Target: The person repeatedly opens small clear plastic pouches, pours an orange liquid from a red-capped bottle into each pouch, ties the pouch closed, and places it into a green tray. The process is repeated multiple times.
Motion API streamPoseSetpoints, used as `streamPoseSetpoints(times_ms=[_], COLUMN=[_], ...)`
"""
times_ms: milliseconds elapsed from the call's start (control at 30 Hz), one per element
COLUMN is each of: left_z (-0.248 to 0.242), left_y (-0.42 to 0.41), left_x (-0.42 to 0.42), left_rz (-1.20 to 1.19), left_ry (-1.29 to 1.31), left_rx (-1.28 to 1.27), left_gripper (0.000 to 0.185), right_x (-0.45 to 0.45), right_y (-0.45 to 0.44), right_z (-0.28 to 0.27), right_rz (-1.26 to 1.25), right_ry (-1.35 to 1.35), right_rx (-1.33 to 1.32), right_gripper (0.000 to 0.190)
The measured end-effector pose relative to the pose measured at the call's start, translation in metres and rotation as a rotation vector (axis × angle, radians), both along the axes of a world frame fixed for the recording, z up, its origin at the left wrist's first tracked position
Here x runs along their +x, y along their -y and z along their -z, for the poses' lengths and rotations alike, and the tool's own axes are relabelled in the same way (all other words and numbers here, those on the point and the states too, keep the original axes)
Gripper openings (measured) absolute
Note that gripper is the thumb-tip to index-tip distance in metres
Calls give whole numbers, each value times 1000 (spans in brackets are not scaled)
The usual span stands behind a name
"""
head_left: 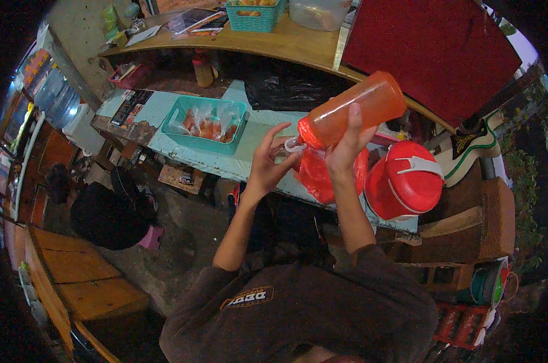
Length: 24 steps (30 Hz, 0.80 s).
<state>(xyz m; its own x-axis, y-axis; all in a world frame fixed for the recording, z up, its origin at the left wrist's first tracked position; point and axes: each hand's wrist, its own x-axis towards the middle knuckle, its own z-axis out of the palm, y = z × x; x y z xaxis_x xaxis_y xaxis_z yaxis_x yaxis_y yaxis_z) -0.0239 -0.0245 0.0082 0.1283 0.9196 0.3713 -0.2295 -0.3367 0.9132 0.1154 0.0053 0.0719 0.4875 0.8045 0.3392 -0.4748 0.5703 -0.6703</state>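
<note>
My right hand grips a large squeeze bottle of orange-red sauce, tilted with its red cap pointing down to the left. At the nozzle, my left hand holds the mouth of a small clear plastic bag between thumb and fingers. Whether sauce is flowing cannot be told. Behind and below my hands lies a red plastic bag on the pale blue bench. A turquoise plastic basket to the left holds several small clear bags with orange-red contents.
A red container with a white handle stands right of the red bag. Black plastic lies behind my hands, under a wooden counter. Another sauce bottle stands at the back. A person in black is low at the left, beside a pink stool.
</note>
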Motion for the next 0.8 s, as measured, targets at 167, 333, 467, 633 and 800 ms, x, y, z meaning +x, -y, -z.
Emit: streamPoseSetpoints(times_ms=[167,333,467,633,800], left_z=[-6,-17,-29,-62,-79], left_y=[4,6,1,-8,-21], left_x=[-1,-1,-9,-20,-34], left_rz=[-2,-26,6,116,193], left_ry=[-14,-4,-44,-40,-39], left_rx=[12,4,23,-59,-90], left_gripper=[64,66,70,79,89], right_x=[0,0,-1,-14,-23], right_y=[-1,-3,-8,-13,-39], right_z=[0,-4,-22,-66,-84], right_rz=[-46,-35,-51,-181,-300], right_ry=[-19,95,289,424,514], right_rx=[-1,23,77,101,196], right_gripper=[83,84,84,63,75])
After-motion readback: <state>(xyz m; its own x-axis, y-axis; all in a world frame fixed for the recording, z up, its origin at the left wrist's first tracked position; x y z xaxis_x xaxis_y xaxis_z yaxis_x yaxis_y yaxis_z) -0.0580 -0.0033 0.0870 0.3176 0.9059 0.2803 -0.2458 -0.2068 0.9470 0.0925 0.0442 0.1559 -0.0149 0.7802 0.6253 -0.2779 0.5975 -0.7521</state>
